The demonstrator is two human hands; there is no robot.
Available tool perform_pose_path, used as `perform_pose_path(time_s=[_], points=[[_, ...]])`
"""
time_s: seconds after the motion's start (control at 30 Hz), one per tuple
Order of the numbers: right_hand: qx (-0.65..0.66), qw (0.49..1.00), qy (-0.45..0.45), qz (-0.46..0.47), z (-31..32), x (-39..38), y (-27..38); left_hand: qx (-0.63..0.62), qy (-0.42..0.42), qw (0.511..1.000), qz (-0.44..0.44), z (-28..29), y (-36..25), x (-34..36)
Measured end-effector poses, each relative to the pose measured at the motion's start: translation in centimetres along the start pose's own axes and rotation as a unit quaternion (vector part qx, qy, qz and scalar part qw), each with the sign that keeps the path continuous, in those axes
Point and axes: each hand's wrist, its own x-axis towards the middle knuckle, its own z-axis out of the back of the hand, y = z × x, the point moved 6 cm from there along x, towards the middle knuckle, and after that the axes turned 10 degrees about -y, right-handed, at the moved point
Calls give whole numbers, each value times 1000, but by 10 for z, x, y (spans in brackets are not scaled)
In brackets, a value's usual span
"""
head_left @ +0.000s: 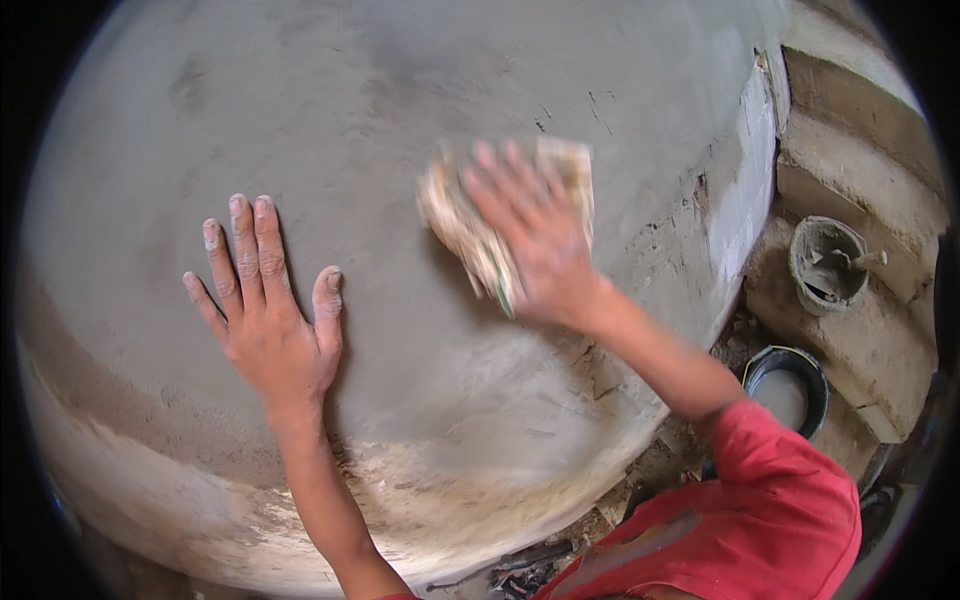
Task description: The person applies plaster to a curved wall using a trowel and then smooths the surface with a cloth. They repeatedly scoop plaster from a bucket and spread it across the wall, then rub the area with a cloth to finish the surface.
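Wet grey plaster (370, 370) covers a broad wall in front of me. Flat against it on the left lies my left hand (285, 330), fingers stretched and thumb apart, with nothing in it. Grey smears mark its fingertips. To the right, my right hand (530, 225) presses a crumpled cream-and-brown piece of sacking (460, 215) to the plaster. Motion blurs this hand and the piece, so whether it is cloth or paper is hard to tell. The palm side of the right hand is hidden.
Concrete steps (850, 150) rise at the right. A bucket of grey mortar (838, 297) with a tool handle sticking out stands on one. Below it is a dark bucket (822, 388) of greyish liquid. Rubble and loose clutter (520, 575) lie at the wall's foot.
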Motion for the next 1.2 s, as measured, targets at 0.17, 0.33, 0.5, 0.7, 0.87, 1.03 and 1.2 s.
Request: perform_pose_path(time_s=[0.17, 0.33, 0.5, 0.7, 0.87, 1.03, 1.2], points=[[-22, 994, 102, 34, -7, -3, 7, 3, -7, 1000, 5, 0, -1, 2], [-29, 999, -1, -18, 12, -42, -19, 19, -4, 1000, 4, 0, -2, 3], [-17, 996, 84, 17, -10, -12, 5, 10, -10, 1000, -2, 0, -2, 3], [-61, 996, 49, -33, -5, -52, -22, 12, -11, 1000, -9, -1, -3, 2], [-12, 994, 98, 40, -16, -46, -11, 19, 5, 1000, -1, -2, -2, 1], [-52, 996, 65, -23, 0, -57, -39, 10, -10, 1000, -14, 1, -4, 2], [-98, 992, 24, -73, 5, 9, -45, 9, -14, 1000, -22, 0, -6, 4]])
